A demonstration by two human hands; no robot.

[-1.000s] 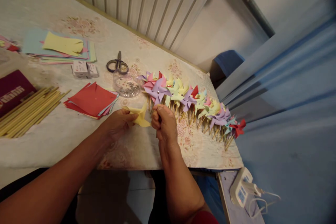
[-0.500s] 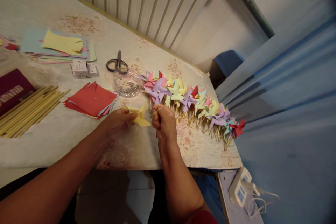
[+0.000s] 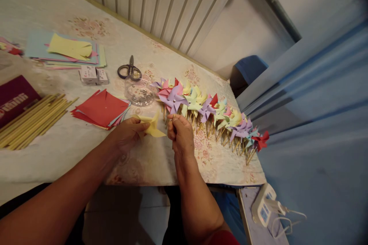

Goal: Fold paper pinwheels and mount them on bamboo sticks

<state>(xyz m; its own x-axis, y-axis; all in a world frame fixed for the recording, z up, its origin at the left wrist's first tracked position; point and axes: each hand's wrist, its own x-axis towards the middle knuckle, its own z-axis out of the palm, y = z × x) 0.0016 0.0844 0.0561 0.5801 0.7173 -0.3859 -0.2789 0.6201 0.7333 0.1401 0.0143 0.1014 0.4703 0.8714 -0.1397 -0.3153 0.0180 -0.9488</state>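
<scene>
My left hand (image 3: 128, 134) pinches a folded yellow paper piece (image 3: 151, 125) just above the table. Beside it, my right hand (image 3: 180, 134) is closed round a thin wooden stick (image 3: 171, 143) held upright, its top hidden by my fingers. Just beyond both hands a row of finished paper pinwheels (image 3: 207, 109) in purple, pink, yellow, green and red lies along the table toward the right corner.
A clear dish of small pins (image 3: 139, 92), scissors (image 3: 129, 71), red paper squares (image 3: 100, 109), a bundle of sticks (image 3: 31, 118), two small boxes (image 3: 92, 74) and coloured sheets (image 3: 66, 49) lie on the table (image 3: 74, 149). A radiator (image 3: 149, 0) stands behind; a power strip (image 3: 264, 208) at lower right.
Nothing has moved apart from a slight shift of the view; both hands keep their hold.
</scene>
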